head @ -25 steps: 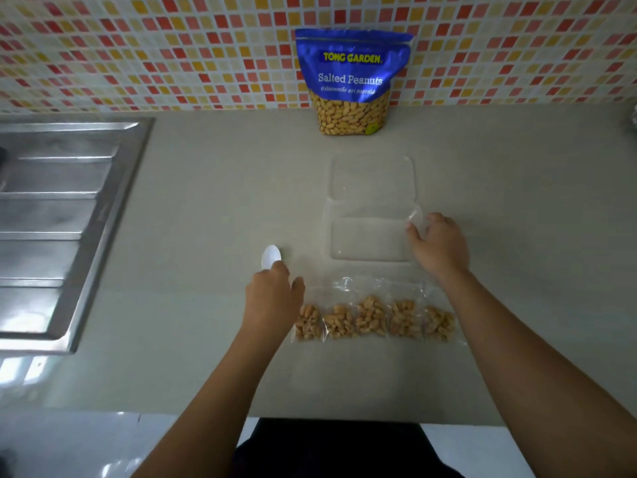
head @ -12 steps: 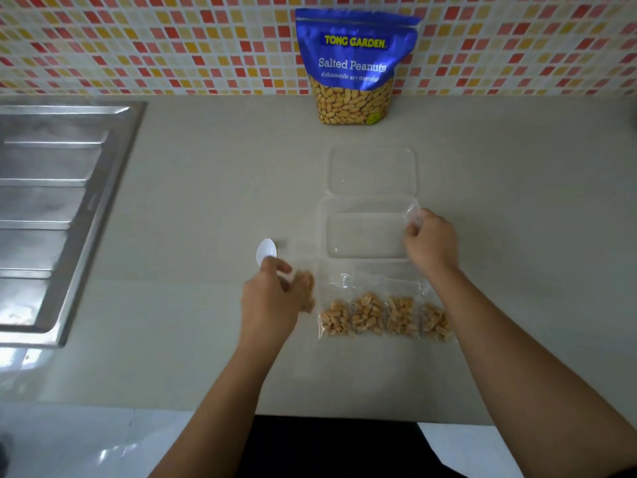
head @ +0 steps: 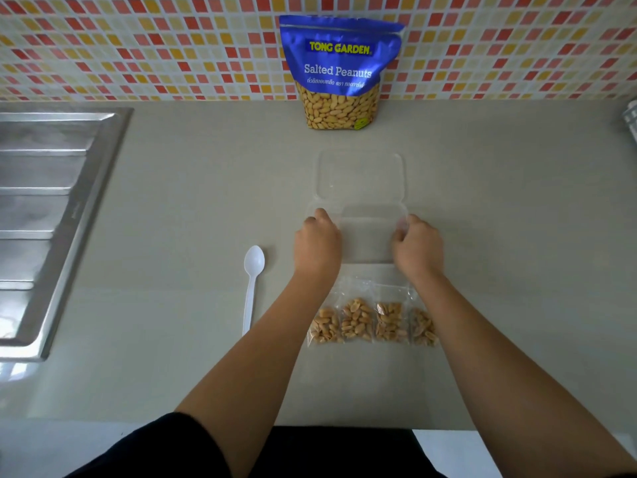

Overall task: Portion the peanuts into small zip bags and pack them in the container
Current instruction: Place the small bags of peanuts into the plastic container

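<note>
A clear plastic container [head: 365, 241] lies on the counter with its hinged lid [head: 360, 174] folded open behind it. My right hand [head: 417, 248] grips the container's right rim. My left hand [head: 317, 243] sits knuckles-up with curled fingers at the left rim; the small peanut bag it picked up is hidden under it. Several small zip bags of peanuts [head: 356, 320] lie in a row just in front of the container, between my forearms. The blue Salted Peanuts pouch [head: 339, 74] stands against the tiled wall.
A white plastic spoon [head: 253, 270] lies left of my left hand. A steel sink drainboard [head: 44, 208] fills the left side. Something white pokes in at the far right edge [head: 631, 122].
My left hand lifted the leftmost bag from the row and carried it right and forward to the container's left rim. The spoon now lies uncovered. My right hand stayed on the rim.
</note>
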A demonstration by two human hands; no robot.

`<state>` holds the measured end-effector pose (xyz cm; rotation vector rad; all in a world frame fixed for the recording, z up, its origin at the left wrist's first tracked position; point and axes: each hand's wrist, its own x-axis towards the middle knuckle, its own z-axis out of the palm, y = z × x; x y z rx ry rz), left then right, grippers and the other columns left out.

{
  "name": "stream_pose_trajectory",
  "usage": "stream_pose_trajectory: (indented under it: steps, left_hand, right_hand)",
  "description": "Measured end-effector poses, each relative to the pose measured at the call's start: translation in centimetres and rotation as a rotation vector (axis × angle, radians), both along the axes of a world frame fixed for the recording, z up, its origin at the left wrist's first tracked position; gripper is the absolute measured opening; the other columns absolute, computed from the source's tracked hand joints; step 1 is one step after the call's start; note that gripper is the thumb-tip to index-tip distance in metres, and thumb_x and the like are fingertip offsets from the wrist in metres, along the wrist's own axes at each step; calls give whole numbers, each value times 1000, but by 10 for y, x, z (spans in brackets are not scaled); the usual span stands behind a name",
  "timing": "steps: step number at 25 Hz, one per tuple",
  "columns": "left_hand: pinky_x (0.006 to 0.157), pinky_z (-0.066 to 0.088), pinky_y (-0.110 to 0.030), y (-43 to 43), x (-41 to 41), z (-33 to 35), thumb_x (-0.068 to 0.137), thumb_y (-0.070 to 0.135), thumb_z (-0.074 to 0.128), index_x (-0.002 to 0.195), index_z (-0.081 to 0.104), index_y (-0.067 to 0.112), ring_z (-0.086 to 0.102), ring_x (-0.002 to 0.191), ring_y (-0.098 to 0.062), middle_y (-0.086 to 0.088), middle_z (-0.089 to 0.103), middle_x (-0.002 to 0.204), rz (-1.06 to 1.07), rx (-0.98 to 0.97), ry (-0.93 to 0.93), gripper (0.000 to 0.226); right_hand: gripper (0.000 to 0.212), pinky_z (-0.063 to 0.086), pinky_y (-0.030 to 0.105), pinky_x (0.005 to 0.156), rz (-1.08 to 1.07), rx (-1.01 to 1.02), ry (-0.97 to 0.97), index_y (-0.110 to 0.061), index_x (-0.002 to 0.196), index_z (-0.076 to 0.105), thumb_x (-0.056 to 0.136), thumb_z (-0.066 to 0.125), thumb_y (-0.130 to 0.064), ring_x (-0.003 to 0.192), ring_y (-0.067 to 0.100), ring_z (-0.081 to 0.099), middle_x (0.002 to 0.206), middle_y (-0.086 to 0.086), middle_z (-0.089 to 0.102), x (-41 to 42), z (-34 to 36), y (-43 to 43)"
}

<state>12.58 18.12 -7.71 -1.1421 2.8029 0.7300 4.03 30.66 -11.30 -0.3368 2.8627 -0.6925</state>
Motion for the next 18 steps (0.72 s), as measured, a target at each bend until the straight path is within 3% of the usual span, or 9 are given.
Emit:
stream_pose_trajectory:
  steps: [3, 9, 11, 13, 14, 16, 18]
  left_hand:
    - [70, 42, -32, 8, 0, -4, 87, -7, 40, 103, 55, -1, 58, 100, -31, -15, 57, 105, -198, -181, -177, 23]
    - [81, 33, -31, 1, 9, 1, 89, 9, 46, 98, 65, 11, 41, 109, -30, -10, 46, 117, -254, -363, -303, 21]
    - [78, 36, -31, -8, 13, -2, 85, 12, 54, 91, 67, 13, 45, 104, -29, -6, 50, 112, -304, -405, -291, 14]
    - [63, 35, -30, -14, 14, 0, 74, 24, 69, 78, 69, 20, 53, 88, -25, 3, 62, 89, -309, -531, -209, 5]
    - [62, 31, -30, -17, 15, -4, 75, 27, 68, 79, 68, 24, 53, 87, -24, 7, 65, 82, -356, -553, -203, 6]
    - [69, 25, -33, -18, 15, -16, 89, 26, 52, 96, 64, 25, 46, 102, -26, 8, 67, 92, -439, -466, -205, 15]
    - [69, 24, -33, -18, 15, -17, 89, 26, 50, 97, 65, 24, 46, 102, -25, 7, 67, 93, -442, -486, -174, 17]
  right_hand:
    - [19, 45, 38, 78, 14, 21, -1, 0, 98, 58, 85, 46, -9, 94, 40, 59, 101, 23, 64, 0, 2, 0]
    - [26, 47, 39, 83, 14, 8, -1, -1, 107, 60, 86, 46, -10, 98, 39, 60, 106, 21, 65, 1, 2, -1]
    - [26, 47, 40, 83, 19, 5, -8, -1, 107, 59, 87, 46, -10, 98, 39, 60, 107, 21, 65, 1, 1, 0]
    - [25, 47, 40, 83, 20, 10, -4, -1, 106, 59, 87, 46, -10, 99, 39, 60, 107, 21, 65, 1, 2, -1]
    - [23, 47, 40, 83, 22, 18, 2, -1, 105, 58, 88, 46, -10, 98, 39, 59, 106, 21, 65, 2, 3, 0]
    - [21, 46, 39, 80, 33, 45, 6, -1, 102, 58, 89, 45, -12, 97, 39, 59, 104, 22, 64, 1, 3, 1]
    - [22, 45, 37, 76, 50, 68, -27, -3, 97, 58, 91, 46, -21, 96, 38, 59, 102, 20, 64, -1, 4, 2]
